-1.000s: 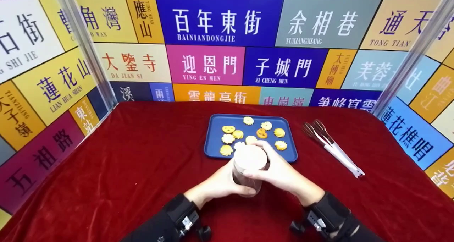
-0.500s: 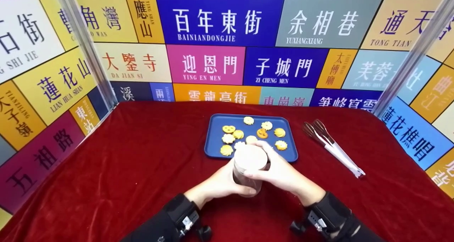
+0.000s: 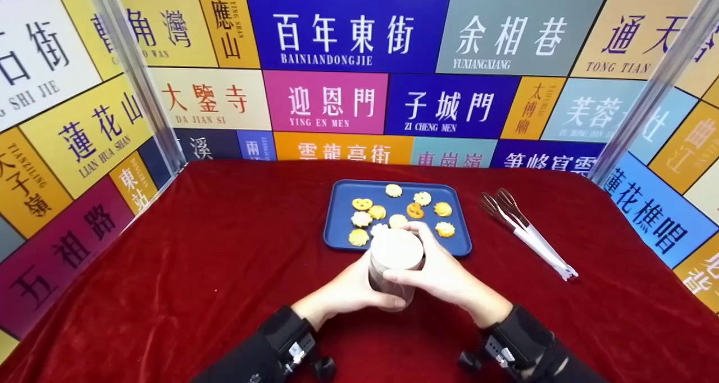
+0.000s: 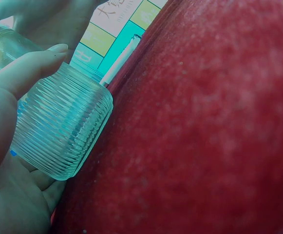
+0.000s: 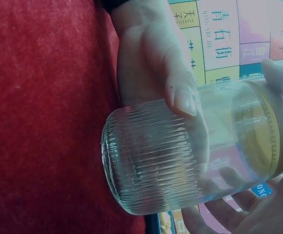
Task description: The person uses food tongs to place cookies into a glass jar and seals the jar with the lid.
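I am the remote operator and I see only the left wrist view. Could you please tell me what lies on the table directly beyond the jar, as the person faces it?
Observer: A blue tray with cookies on it lies beyond the jar.
Operator: Thank you. And to the right of this tray, what is there, please?
Observer: Tongs, with their brown heads pointing away from the person.

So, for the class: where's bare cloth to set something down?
Widest: red cloth between the blue tray and left sign wall. Narrower: between tray and tongs. Crowded: the tray, dotted with cookies, and just before it, where left hand and right hand hold the glass jar.
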Available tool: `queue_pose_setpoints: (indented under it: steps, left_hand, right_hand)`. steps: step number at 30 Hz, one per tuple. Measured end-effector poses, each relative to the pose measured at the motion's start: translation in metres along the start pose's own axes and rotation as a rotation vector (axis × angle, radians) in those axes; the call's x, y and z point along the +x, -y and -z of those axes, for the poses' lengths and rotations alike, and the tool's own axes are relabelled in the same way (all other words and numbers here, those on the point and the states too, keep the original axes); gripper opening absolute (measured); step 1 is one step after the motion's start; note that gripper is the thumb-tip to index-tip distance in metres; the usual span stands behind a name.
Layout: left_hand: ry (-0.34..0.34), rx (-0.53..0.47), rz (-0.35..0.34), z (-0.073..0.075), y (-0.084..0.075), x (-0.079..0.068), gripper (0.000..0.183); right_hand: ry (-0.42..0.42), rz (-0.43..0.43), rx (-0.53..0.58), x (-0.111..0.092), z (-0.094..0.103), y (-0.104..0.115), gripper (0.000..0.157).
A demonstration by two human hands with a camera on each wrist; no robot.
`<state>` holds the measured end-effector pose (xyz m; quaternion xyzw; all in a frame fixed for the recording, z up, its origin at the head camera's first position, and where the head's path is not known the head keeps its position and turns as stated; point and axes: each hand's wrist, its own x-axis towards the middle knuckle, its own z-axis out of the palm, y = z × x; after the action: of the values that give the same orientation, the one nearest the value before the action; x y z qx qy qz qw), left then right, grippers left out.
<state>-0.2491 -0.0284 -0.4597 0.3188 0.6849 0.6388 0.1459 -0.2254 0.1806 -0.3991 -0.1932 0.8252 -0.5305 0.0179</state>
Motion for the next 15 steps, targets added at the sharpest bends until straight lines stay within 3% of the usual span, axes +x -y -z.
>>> queue_pose_setpoints:
  steps: [15]
  left_hand:
    - [-0.023, 0.05, 0.018, -0.0001, -0.0015, -0.0011, 0.101]
  right_hand:
    - [0.015, -0.014, -0.006, 0.0, 0.0031, -0.0002, 0.086]
